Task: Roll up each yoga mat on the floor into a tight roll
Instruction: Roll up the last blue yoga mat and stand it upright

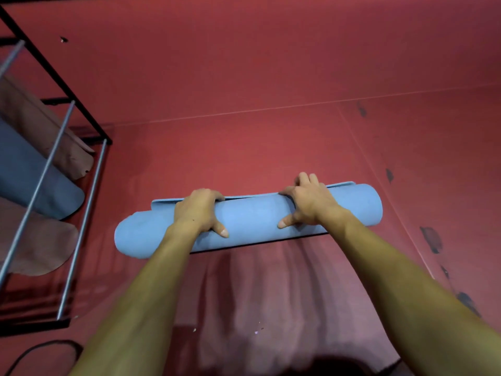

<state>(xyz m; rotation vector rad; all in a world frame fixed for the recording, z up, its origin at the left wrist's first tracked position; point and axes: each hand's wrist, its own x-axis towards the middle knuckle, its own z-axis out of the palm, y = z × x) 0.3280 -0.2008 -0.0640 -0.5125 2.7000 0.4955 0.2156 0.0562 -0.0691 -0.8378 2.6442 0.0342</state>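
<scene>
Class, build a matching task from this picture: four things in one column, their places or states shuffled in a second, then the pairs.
1. light blue foam yoga mat
2. left hand
3. black metal rack
4. right hand

A. stands at the left, holding rolled mats
B. nearly all rolled, on the red floor
C. grips the roll nearer its flat-cut end
D. grips the roll nearer its rounded end

Pairs: 1-B, 2-D, 3-A, 4-C

One head-worn view — looking forward and steeply down at the floor [271,77], close above the mat [252,221], rack [81,147] left of it.
</scene>
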